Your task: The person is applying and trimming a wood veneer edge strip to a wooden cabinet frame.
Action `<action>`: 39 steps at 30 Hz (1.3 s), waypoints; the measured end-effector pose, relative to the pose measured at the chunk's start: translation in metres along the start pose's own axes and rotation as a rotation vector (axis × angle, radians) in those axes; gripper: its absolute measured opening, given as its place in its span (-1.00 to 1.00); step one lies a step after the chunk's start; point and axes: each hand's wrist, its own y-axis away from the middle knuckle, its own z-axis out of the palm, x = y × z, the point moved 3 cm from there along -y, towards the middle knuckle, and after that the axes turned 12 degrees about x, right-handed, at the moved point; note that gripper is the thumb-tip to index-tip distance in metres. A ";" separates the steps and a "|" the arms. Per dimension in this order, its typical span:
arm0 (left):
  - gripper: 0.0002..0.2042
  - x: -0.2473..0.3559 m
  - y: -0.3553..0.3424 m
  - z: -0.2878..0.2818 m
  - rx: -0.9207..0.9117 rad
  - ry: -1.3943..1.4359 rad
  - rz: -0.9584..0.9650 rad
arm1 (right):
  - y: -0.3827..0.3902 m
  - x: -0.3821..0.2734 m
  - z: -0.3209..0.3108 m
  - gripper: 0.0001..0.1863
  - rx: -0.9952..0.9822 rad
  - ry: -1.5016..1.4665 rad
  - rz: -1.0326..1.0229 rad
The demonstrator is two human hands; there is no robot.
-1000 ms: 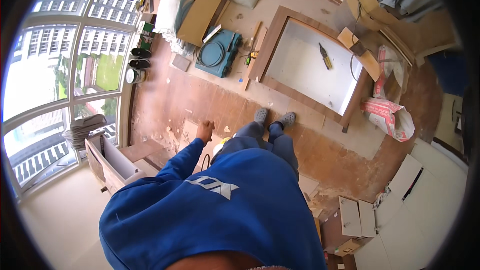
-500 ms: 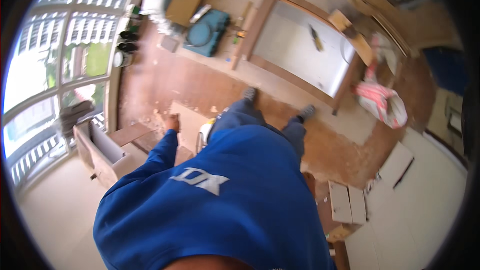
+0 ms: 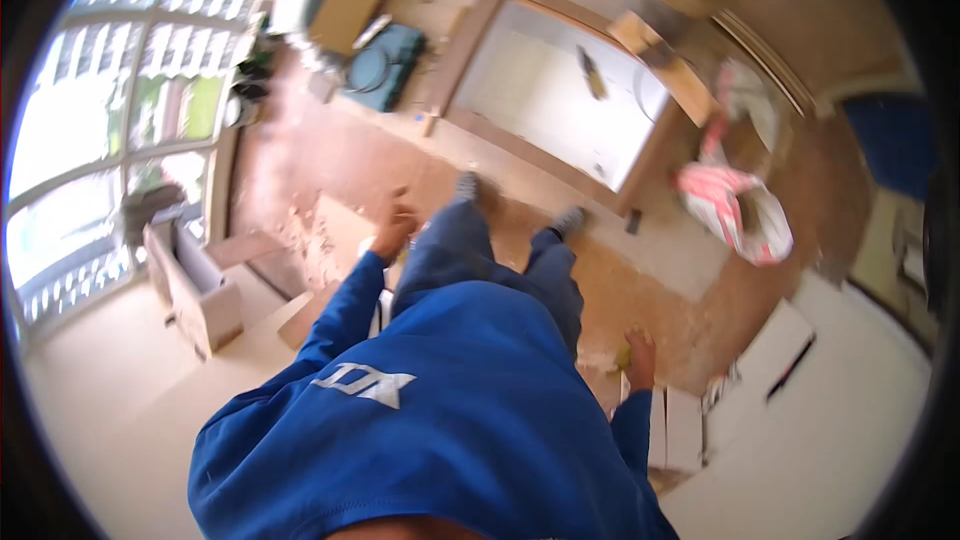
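Observation:
My left hand (image 3: 396,226) hangs beside my left thigh, its fingers loosely apart with nothing visible in them. Below it lies a pale board (image 3: 342,224) on the floor. On the other side, my right hand (image 3: 641,360) is out to the right of my legs, fingers curled. A small yellowish-green thing shows at its fingers, too blurred to name. Ahead of my feet lies a large wooden frame (image 3: 470,123) around a white panel (image 3: 530,90). A dark and yellow hand tool (image 3: 592,73) rests on that panel.
A teal tool case (image 3: 385,68) lies beyond the frame's left side. Right of the frame are a wood offcut (image 3: 685,92) and a red and white sack (image 3: 735,208). An open box (image 3: 195,285) stands by the windows; white cabinets (image 3: 672,430) are at the lower right.
My right hand has come into view at the right. My left hand has moved right, nearer my leg, and its fingers show more. The floor objects have shifted left in view.

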 end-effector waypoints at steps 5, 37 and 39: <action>-0.70 -0.025 0.025 0.104 -0.573 -0.340 0.167 | -0.012 -0.038 0.017 -0.69 -0.277 0.133 0.146; -0.53 0.048 0.063 0.042 -0.474 -0.169 -0.343 | 0.036 -0.142 0.109 -0.76 -0.802 0.804 0.022; -0.53 0.054 0.052 0.036 -0.433 -0.119 -0.378 | 0.039 -0.144 0.117 -0.76 -0.825 0.694 0.130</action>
